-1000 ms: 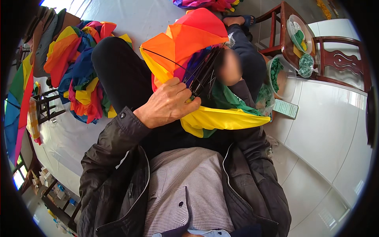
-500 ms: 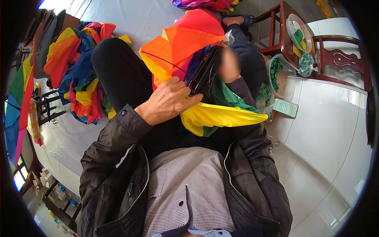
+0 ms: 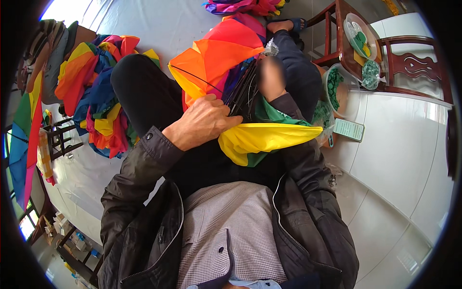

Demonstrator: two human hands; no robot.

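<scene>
Rainbow umbrella [image 3: 226, 58] lying across my lap, its black ribs [image 3: 245, 89] bunched together. My left hand [image 3: 204, 123], fingers closed on the yellow canopy fold [image 3: 269, 139], sits slightly lower than a moment earlier, pulling that fold flatter; my right hand [image 3: 270, 77] is blurred, so I cannot tell its grasp.
</scene>
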